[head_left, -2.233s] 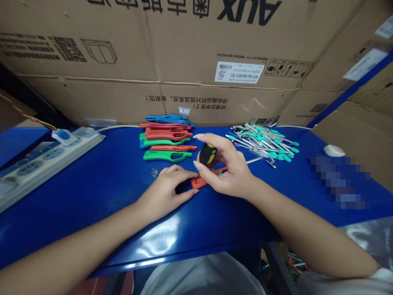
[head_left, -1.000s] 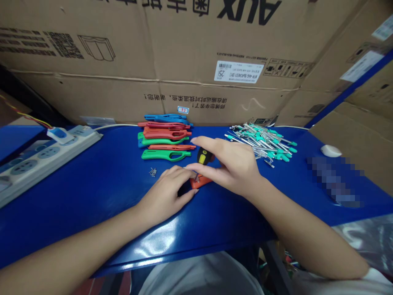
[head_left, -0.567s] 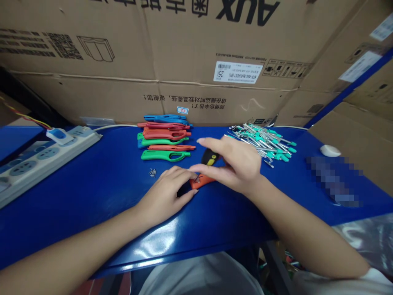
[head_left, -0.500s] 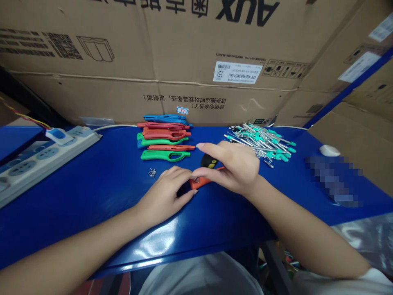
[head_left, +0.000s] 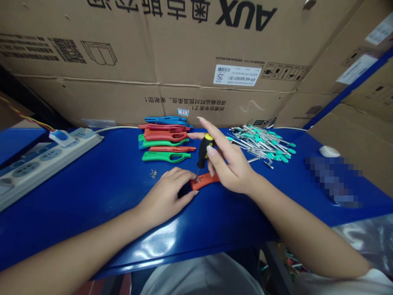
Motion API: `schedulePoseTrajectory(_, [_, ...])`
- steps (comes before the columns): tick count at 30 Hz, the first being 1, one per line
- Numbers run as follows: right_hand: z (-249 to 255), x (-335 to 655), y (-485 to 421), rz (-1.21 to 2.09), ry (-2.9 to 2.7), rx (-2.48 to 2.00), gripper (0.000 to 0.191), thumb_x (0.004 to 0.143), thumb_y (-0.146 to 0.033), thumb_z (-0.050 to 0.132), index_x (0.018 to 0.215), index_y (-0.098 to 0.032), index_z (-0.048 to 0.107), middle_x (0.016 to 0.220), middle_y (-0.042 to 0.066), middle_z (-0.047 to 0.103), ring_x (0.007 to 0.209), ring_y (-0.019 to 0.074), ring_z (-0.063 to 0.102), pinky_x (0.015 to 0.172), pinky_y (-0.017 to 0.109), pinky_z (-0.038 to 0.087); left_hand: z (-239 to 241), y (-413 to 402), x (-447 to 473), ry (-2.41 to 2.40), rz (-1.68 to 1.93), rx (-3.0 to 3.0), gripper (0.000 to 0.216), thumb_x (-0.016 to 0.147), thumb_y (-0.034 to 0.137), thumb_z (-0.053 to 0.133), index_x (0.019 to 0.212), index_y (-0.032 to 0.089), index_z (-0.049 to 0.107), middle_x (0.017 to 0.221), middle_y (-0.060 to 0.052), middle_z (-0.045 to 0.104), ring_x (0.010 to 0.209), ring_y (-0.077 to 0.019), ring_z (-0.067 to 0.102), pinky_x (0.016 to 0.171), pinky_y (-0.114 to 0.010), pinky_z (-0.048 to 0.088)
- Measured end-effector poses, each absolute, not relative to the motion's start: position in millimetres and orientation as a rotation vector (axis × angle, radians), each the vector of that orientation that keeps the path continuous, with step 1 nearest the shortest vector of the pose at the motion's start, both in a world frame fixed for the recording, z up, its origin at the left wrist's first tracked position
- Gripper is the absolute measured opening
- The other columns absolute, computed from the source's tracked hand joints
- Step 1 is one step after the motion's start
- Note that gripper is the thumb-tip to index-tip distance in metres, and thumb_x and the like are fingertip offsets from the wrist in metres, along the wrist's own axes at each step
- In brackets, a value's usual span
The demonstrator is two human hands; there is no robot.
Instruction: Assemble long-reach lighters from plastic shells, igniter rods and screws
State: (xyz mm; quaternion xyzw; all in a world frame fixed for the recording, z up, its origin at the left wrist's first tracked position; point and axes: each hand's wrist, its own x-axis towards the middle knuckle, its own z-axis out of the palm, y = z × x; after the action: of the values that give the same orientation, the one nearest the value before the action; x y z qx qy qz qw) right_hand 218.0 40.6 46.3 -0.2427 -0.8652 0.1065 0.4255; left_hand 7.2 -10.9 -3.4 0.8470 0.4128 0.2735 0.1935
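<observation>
The right hand [head_left: 231,166] pinches a screwdriver [head_left: 203,152] nearly upright, tip down on the orange handle's [head_left: 205,180] left end, which the left hand [head_left: 167,192] presses flat, fingers curled, just left.

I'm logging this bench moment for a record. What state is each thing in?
Screwdriver: upright, tip on the orange handle, held by right hand.
Orange handle: flat on table, pinned by left hand.
Coloured handles: stacked.
Metal blades: heaped loosely.
Screws: loose.
Power strip: one plug in.
</observation>
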Motion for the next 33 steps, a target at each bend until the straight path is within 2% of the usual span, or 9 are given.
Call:
schedulePoseTrajectory(2, [46, 217, 40, 0.346, -2.152, -0.667, 0.05, 0.107, -0.038, 0.041, 0.155, -0.023, 0.038, 0.12, 0.008, 0.072, 0.064, 0.012, 0.068, 0.061, 0.027, 0.058, -4, -11, 7, 1.164, 0.76, 2.376, 0.018, 0.093, 0.022, 0.066, 0.11, 0.023, 0.062, 0.111, -0.006, 0.071, 0.108, -0.0268, 0.061, 0.095, -0.044, 0.048])
schedulePoseTrajectory(6, [45, 218, 42, -0.053, -2.042, -0.595, 0.043, 0.091, -0.045, 0.073, 0.127, -0.022, 0.065, 0.105, 0.006, 0.077, 0.069, 0.0159, 0.071, 0.066, 0.028, 0.059, -6, -11, 6, 1.155, 0.766, 2.393, 0.022, 0.093, 0.022, 0.066, 0.115, 0.023, 0.062, 0.115, -0.005, 0.071, 0.111, -0.0266, 0.061, 0.098, -0.045, 0.048])
schedulePoseTrajectory(12, [54, 215, 38, 0.284, -2.162, -0.55, 0.037, 0.107, -0.025, 0.036, 0.139, -0.021, 0.054, 0.145, 0.011, 0.059, 0.122, 0.0214, 0.064, 0.091, 0.035, 0.059, -5, -12, 7, 1.161, 0.756, 2.38, 0.019, 0.094, 0.021, 0.066, 0.112, 0.022, 0.061, 0.112, -0.006, 0.071, 0.108, -0.0267, 0.061, 0.095, -0.044, 0.048])
schedulePoseTrajectory(15, [52, 214, 40, 0.407, -2.147, -0.558, 0.036, 0.107, -0.028, 0.042, 0.142, -0.023, 0.051, 0.136, 0.009, 0.064, 0.102, 0.0173, 0.07, 0.082, 0.032, 0.061, -5, -12, 7, 1.158, 0.747, 2.382, 0.019, 0.094, 0.021, 0.066, 0.112, 0.022, 0.061, 0.112, -0.006, 0.071, 0.108, -0.0266, 0.061, 0.095, -0.045, 0.048])
schedulePoseTrajectory(19, [51, 218, 43, 0.032, -2.051, -0.559, 0.035, 0.092, -0.043, 0.072, 0.118, -0.02, 0.066, 0.099, 0.006, 0.073, 0.078, 0.0169, 0.067, 0.071, 0.03, 0.058, -5, -11, 7, 1.154, 0.759, 2.405, 0.022, 0.094, 0.02, 0.066, 0.115, 0.023, 0.06, 0.115, -0.004, 0.07, 0.111, -0.0257, 0.06, 0.098, -0.045, 0.047])
schedulePoseTrajectory(24, [56, 217, 41, 0.325, -2.178, -0.6, 0.043, 0.108, -0.031, 0.039, 0.149, -0.021, 0.046, 0.136, 0.012, 0.063, 0.108, 0.0194, 0.066, 0.084, 0.034, 0.059, -4, -12, 7, 1.159, 0.765, 2.383, 0.02, 0.093, 0.021, 0.067, 0.112, 0.022, 0.061, 0.111, -0.004, 0.07, 0.108, -0.0253, 0.061, 0.095, -0.043, 0.048])
schedulePoseTrajectory(26, [56, 217, 42, 0.509, -2.197, -0.595, 0.048, 0.108, -0.029, 0.037, 0.156, -0.024, 0.036, 0.142, 0.011, 0.06, 0.102, 0.0168, 0.068, 0.082, 0.032, 0.06, -3, -12, 7, 1.158, 0.759, 2.379, 0.019, 0.093, 0.021, 0.067, 0.111, 0.022, 0.062, 0.11, -0.004, 0.07, 0.107, -0.0251, 0.061, 0.094, -0.043, 0.049])
schedulePoseTrajectory(30, [52, 221, 46, 0.267, -2.118, -0.587, 0.044, 0.094, -0.043, 0.069, 0.131, -0.021, 0.061, 0.126, 0.009, 0.07, 0.092, 0.0182, 0.071, 0.082, 0.031, 0.06, -4, -12, 6, 1.156, 0.765, 2.397, 0.02, 0.094, 0.022, 0.067, 0.113, 0.022, 0.062, 0.113, -0.004, 0.071, 0.109, -0.0253, 0.062, 0.097, -0.044, 0.048])
schedulePoseTrajectory(33, [51, 220, 42, 0.178, -2.121, -0.604, 0.039, 0.099, -0.045, 0.061, 0.128, -0.02, 0.062, 0.118, 0.009, 0.073, 0.096, 0.0197, 0.072, 0.088, 0.032, 0.059, -4, -12, 6, 1.145, 0.765, 2.405, 0.02, 0.094, 0.023, 0.067, 0.114, 0.022, 0.062, 0.114, -0.004, 0.071, 0.11, -0.0254, 0.061, 0.097, -0.044, 0.048])
